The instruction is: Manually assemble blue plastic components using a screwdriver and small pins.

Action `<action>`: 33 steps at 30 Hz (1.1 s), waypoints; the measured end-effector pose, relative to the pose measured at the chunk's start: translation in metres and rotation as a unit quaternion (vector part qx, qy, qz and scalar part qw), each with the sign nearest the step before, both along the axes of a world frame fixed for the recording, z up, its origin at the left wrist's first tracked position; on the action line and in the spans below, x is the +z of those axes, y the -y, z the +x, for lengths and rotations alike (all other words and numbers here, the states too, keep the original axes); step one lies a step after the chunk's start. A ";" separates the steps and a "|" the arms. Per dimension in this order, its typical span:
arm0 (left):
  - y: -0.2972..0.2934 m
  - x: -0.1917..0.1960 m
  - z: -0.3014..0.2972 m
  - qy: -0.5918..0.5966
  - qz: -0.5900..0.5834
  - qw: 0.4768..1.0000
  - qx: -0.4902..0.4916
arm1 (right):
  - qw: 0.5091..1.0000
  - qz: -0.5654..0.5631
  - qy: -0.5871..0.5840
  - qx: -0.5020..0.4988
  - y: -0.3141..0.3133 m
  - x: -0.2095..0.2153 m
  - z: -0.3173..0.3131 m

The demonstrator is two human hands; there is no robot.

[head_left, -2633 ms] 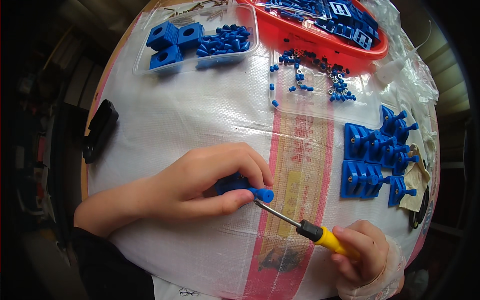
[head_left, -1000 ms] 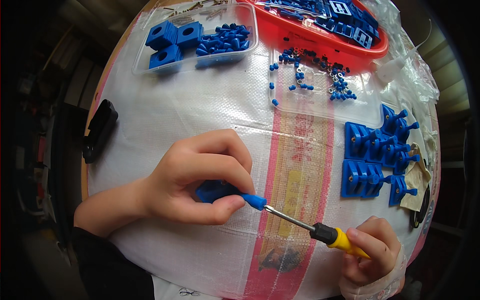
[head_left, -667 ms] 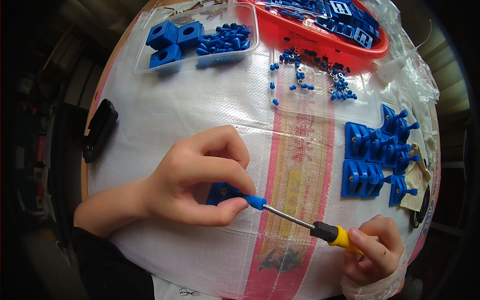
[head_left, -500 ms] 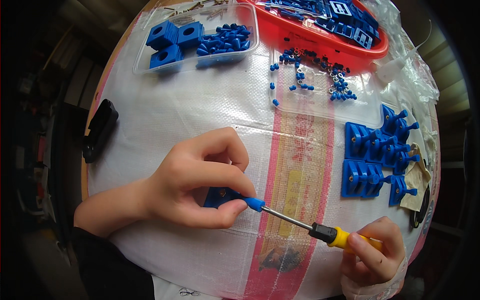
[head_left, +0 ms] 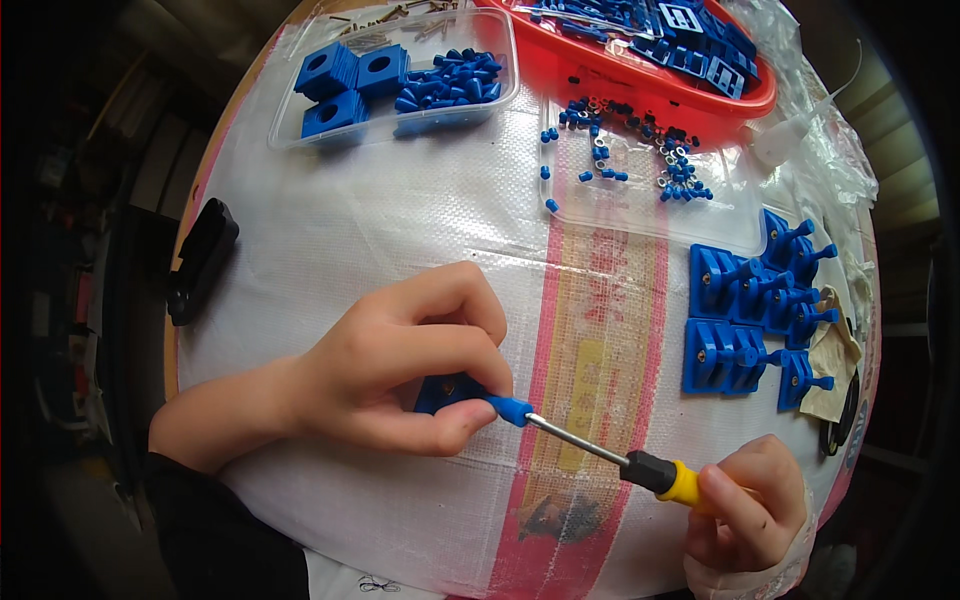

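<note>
Pinched between the thumb and fingers of my left hand (head_left: 400,370) is a blue plastic knob (head_left: 513,410), its wide end pointing right. A blue plate with a brass-coloured fastener (head_left: 447,390) shows under the fingers, mostly hidden by the hand; it seems joined to the knob. My right hand (head_left: 752,505) grips the yellow handle of a screwdriver (head_left: 660,474) with a black collar. The metal shaft runs up and left, and its tip meets the open end of the knob.
A clear tub (head_left: 395,133) of blue square plates and cone-shaped knobs stands far left, with screws behind it. A red basin (head_left: 640,85) of blue parts is at the back, beside a clear lid (head_left: 650,215) with small caps and washers. Blue knobbed assemblies (head_left: 725,285) stand right; a black case (head_left: 203,262) lies left.
My left hand and the knob have shifted very slightly right and down. The screwdriver's tip stays at the knob, and the right hand's fingers have moved a little on the handle.
</note>
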State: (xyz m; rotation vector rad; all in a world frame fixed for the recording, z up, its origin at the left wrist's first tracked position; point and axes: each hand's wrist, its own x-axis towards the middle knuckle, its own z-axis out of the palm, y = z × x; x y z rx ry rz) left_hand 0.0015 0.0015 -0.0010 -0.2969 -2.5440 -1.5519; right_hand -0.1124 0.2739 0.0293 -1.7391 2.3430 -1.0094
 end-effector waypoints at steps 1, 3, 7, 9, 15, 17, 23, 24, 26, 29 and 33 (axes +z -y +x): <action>0.000 -0.001 -0.001 -0.010 -0.005 1.000 -0.004 | 1.000 -0.007 0.007 0.000 0.000 -0.001 0.000; 0.001 0.000 0.000 -0.002 0.028 0.999 0.021 | 0.999 -0.014 0.033 0.017 -0.001 -0.004 -0.007; 0.005 -0.012 0.001 -0.044 0.028 0.996 0.072 | 0.997 -0.004 0.064 0.046 0.000 -0.006 -0.012; 0.004 -0.013 0.000 -0.048 0.057 0.994 0.081 | 0.996 0.003 0.068 0.049 -0.001 -0.004 -0.012; 0.001 -0.015 0.002 -0.019 0.170 0.982 0.073 | 0.994 0.031 0.082 0.057 -0.001 -0.004 -0.011; 0.001 -0.016 0.001 -0.027 0.169 0.984 0.052 | 0.993 0.063 0.058 0.078 -0.001 0.004 -0.013; 0.001 -0.011 0.000 0.044 0.198 0.979 -0.032 | 0.993 0.077 0.025 0.090 0.001 -0.002 -0.011; -0.001 -0.009 -0.003 0.058 0.210 0.975 -0.048 | 0.993 0.085 0.017 0.086 -0.001 0.004 -0.010; 0.002 -0.008 -0.004 0.030 0.182 0.980 -0.072 | 0.991 0.070 0.001 0.117 -0.001 0.003 -0.011; 0.001 -0.009 -0.003 -0.021 0.065 0.996 -0.053 | 0.986 0.051 -0.018 0.161 0.002 -0.008 -0.014; -0.001 -0.001 0.001 -0.057 -0.209 0.976 0.019 | 0.980 0.084 0.006 0.177 0.007 -0.005 -0.019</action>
